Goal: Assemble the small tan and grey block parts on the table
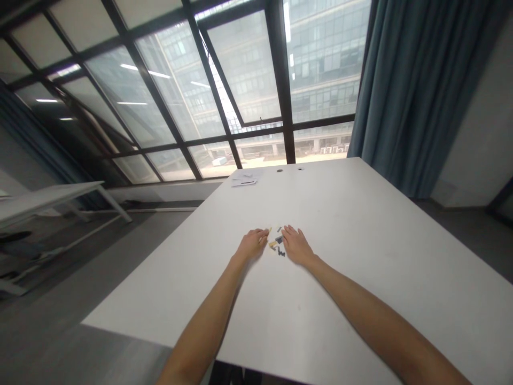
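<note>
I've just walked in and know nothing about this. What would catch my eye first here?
Probably the big dark-framed window filling much of the upper view, with a blue curtain hanging at its right. Then the broad white table below, where a left hand and a right hand rest on either side of a cluster of tiny grey and yellow pieces.

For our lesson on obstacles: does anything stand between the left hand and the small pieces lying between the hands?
Nothing visible does: the left hand is close beside the yellow and grey pieces on the white table.
</note>
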The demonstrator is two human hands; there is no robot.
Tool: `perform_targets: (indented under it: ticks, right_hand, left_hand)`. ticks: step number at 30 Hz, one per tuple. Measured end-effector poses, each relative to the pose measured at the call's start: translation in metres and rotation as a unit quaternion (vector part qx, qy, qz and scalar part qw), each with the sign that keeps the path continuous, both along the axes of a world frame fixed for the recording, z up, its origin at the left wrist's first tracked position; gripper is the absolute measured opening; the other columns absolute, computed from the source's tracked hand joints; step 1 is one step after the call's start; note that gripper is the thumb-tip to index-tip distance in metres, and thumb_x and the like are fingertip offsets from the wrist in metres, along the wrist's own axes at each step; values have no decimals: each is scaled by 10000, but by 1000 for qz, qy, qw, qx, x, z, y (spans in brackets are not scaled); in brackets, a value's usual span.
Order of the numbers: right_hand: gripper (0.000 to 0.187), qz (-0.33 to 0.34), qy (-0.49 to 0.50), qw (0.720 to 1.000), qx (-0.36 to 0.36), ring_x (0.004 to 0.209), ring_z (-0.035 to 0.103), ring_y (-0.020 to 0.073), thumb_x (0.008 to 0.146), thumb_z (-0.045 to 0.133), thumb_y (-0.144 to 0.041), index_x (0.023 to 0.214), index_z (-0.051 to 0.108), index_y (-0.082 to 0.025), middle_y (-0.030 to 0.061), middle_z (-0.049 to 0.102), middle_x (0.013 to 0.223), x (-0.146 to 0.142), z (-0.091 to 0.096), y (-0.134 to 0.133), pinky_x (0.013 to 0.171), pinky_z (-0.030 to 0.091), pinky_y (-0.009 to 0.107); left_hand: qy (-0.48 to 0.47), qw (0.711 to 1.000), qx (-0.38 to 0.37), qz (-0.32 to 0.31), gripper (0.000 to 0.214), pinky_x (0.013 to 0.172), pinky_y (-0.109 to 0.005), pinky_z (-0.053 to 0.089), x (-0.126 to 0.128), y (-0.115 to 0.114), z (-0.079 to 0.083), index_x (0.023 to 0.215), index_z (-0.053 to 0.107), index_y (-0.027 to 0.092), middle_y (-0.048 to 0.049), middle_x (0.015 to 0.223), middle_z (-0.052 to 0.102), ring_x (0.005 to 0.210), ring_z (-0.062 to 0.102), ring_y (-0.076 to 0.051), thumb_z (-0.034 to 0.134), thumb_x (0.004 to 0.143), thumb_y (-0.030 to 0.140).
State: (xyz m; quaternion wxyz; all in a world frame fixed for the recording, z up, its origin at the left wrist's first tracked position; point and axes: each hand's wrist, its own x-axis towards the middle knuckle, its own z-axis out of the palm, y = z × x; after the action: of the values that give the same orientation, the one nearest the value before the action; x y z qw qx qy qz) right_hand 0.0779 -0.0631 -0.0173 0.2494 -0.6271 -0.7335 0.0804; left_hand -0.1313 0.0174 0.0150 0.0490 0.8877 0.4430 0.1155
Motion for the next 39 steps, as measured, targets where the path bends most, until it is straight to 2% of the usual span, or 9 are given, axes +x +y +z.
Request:
perform_targets:
  ticks: [7,13,16,21,25,29,33,36,39]
  right_hand:
    - [453,-41,46,998,26,1417,402,221,996,331,-153,1361,601,-151,121,544,1472,4,-2,6,1192,251,396]
    - [472,-90,110,989,47,1253,521,229,897,386,-82,1257,681,-162,109,632,1331,10,-9,11,1117,353,350]
    - [507,-121,163,977,70,1185,555,233,834,372,-36,1193,706,-164,109,668,1232,16,-13,13,1074,401,340]
    - [481,-133,200,967,91,1157,567,237,837,358,-50,1148,713,-146,120,675,1179,22,-19,17,1069,414,346]
    - [450,-124,202,967,93,1149,575,232,859,365,-76,1132,712,-165,109,682,1171,23,-20,16,1068,423,348]
    - [451,-111,183,973,83,1151,582,227,858,370,-76,1138,711,-169,105,682,1190,22,-20,13,1078,415,341]
    - [440,-113,164,977,78,1161,582,222,881,363,-96,1153,705,-147,113,678,1210,20,-22,14,1068,416,327]
    - [436,-112,146,981,63,1171,582,222,894,370,-111,1182,694,-161,106,670,1242,18,-24,16,1062,413,338]
    - [428,-111,138,983,54,1185,575,223,898,383,-116,1194,688,-175,100,663,1261,16,-22,16,1058,403,341]
  left_hand:
    - [-32,995,-81,-39,328,1008,-351,481,-16,8,11,1115,782,221,-99,1141,719,1040,649,-230,532,908,271]
    - [-57,985,-121,-109,284,853,-322,531,-8,1,14,1053,801,206,-75,989,746,853,675,-201,570,899,265]
    - [-91,987,-73,-108,318,967,-358,512,3,-7,12,1139,771,205,-98,1119,736,1018,674,-231,537,951,308]
    - [-33,965,-64,-252,531,1230,-451,281,21,-19,-2,1491,512,241,-101,1550,479,1473,377,-263,384,1036,483]
    - [33,983,-64,-170,634,1241,-576,148,19,-16,-17,1602,289,261,-98,1673,219,1559,151,-296,287,1042,559]
    - [54,993,-76,-75,671,1214,-611,187,8,-9,-19,1611,250,236,-132,1678,180,1562,120,-314,272,1036,580]
    - [21,999,-21,-9,564,1159,-591,321,-1,-2,-12,1520,422,217,-169,1622,335,1518,275,-325,317,1045,503]
    - [-8,999,28,-32,439,1138,-489,391,-1,0,-10,1310,602,219,-162,1415,566,1382,465,-277,335,1050,449]
    - [-16,998,31,-59,410,1107,-425,431,2,2,-13,1215,637,223,-138,1263,643,1251,559,-240,316,1057,423]
